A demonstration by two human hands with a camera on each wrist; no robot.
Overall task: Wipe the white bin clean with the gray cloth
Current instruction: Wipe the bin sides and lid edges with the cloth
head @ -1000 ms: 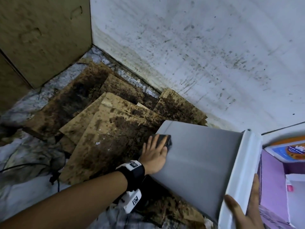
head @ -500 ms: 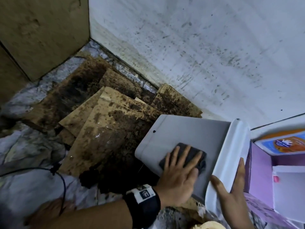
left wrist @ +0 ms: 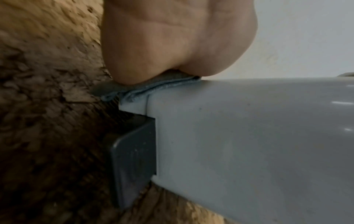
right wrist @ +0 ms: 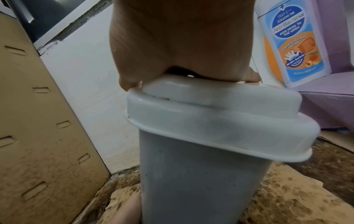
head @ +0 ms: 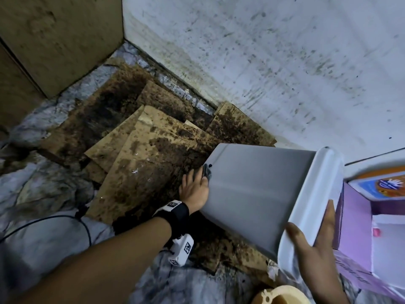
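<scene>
Closest to the person, the right hand (head: 315, 244) holds the white bin (head: 252, 189) by its white lid (head: 311, 205). The fingers (head: 328, 218) lie over the top of the lid and the thumb hooks the near rim, so this hand is grasping the bin and keeping it tipped on its side, base pointing away. Beside it, on the right, stands a purple box (head: 355, 227) with a soap bottle (head: 381, 185) on top.

A little further out, the left hand (head: 195, 189) presses the gray cloth (head: 207, 171) flat against the bin's side, right at the bottom corner. Its fingers look mostly straight, pushing the cloth on, not curled round it. The left wrist view shows the cloth (left wrist: 145, 89) squashed between the palm and the bin's edge, next to a dark foot pedal (left wrist: 134, 163).

Under the bin lie dirty sheets of cardboard (head: 131, 154) on the floor. Behind them is a speckled white wall (head: 263, 73).

The step in hand seems to be wiping the bin's side. Next, the left hand likely needs to slide the cloth back along the side, or the right hand must turn the bin to show a new face. The cloth sits at the very edge, so it could slip off.
</scene>
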